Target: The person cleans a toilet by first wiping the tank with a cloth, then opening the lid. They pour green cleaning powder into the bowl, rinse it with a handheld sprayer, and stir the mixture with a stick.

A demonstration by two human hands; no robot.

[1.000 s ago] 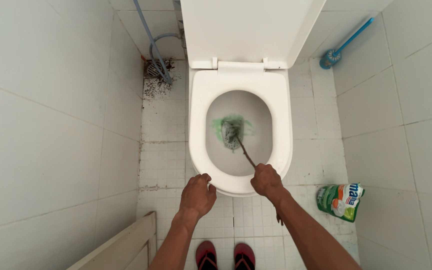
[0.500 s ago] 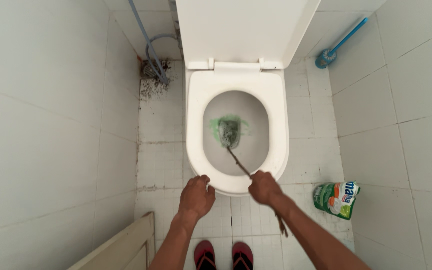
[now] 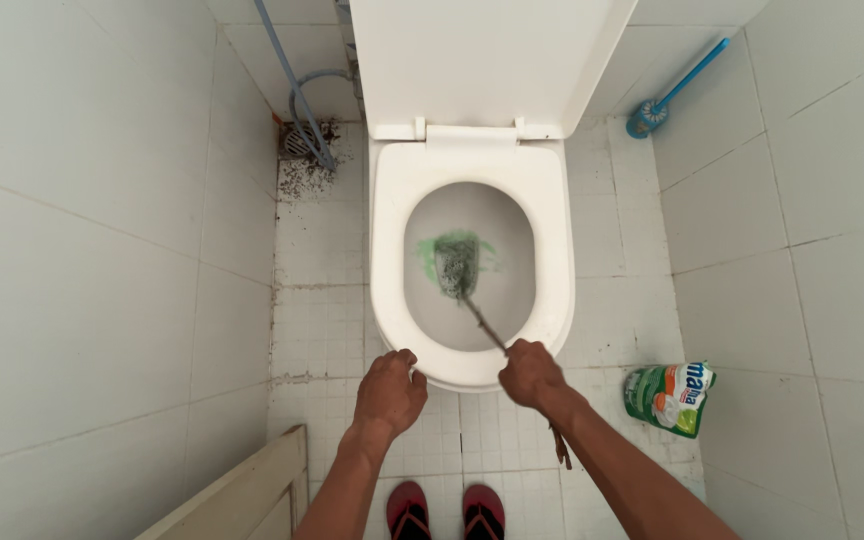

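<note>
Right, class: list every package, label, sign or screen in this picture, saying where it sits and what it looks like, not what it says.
Pouch: one soft plastic refill bag, green and white with some orange, lying slumped on the floor tiles right of the toilet, against the wall.
No signs or screens in view.

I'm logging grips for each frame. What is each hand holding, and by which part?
The right hand grips a thin brush handle partway along it, its end sticking out behind. The left hand holds nothing, touching the toilet rim.
</note>
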